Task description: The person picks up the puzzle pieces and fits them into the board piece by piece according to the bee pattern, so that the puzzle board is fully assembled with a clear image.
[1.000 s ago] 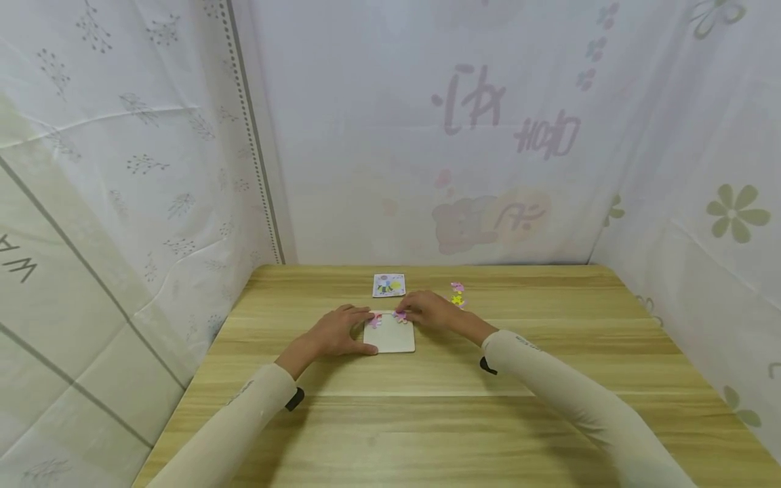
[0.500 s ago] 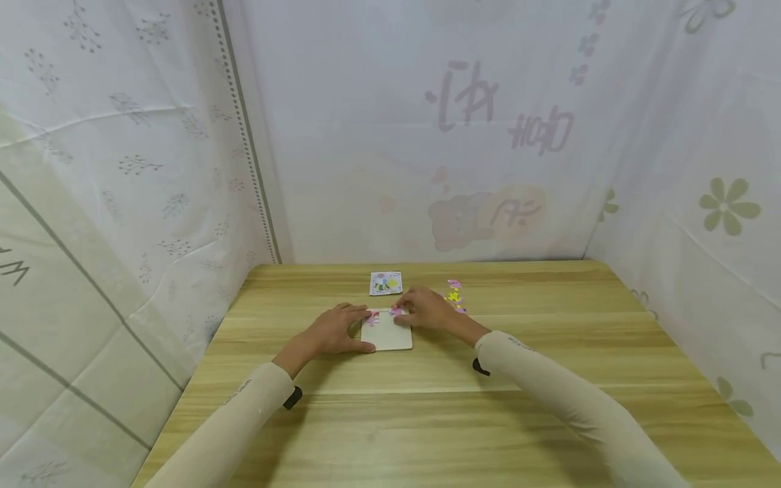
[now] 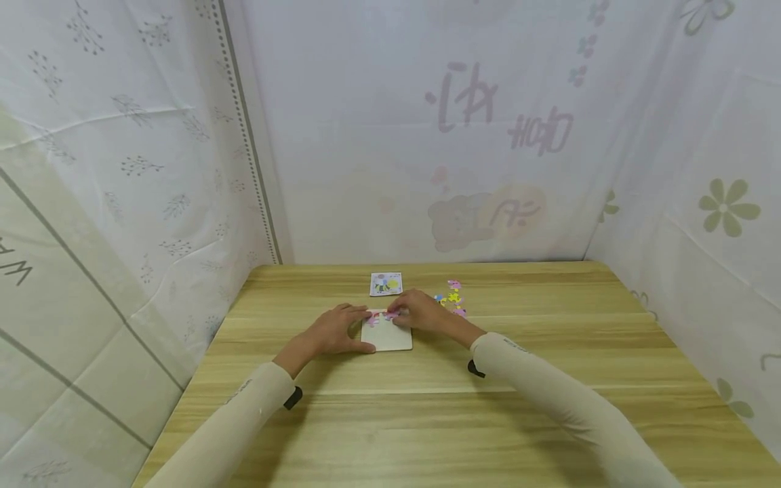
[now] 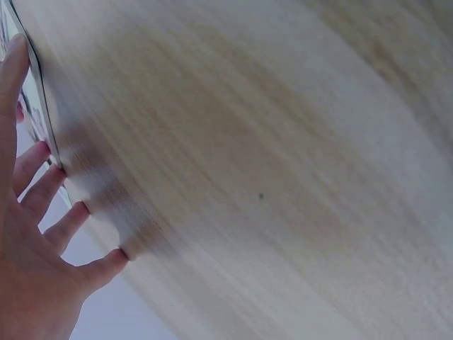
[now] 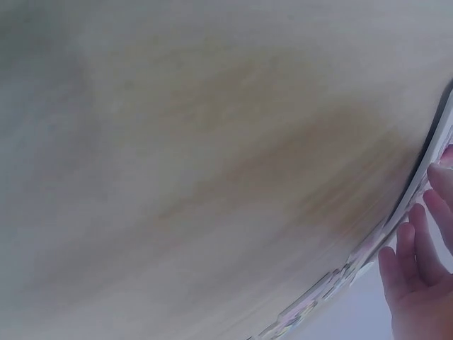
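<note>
A white square puzzle board [image 3: 387, 337] lies flat on the table in the head view. My left hand [image 3: 334, 331] rests along its left side, thumb at the front corner and fingertips near the back corner. In the left wrist view, the fingers [image 4: 44, 191] are spread and fairly straight. A pink puzzle piece [image 3: 371, 320] sits at the board's back-left corner. My right hand [image 3: 421, 312] pinches another pink puzzle piece [image 3: 390, 316] at the board's back edge, close beside the first. The fingers partly cover this piece. The right wrist view catches the right hand [image 5: 421, 276] only at its edge.
Behind the board lies a picture card [image 3: 386, 284] with a bee drawing. Several loose puzzle pieces [image 3: 454, 297], yellow, pink and blue, lie right of the right hand. Printed curtains [image 3: 366, 135] stand around the wooden table [image 3: 390, 420].
My right hand has slid a little left along the board's back edge, bringing its piece closer to the corner piece. More loose pieces show behind it. The left hand has stayed on the board.
</note>
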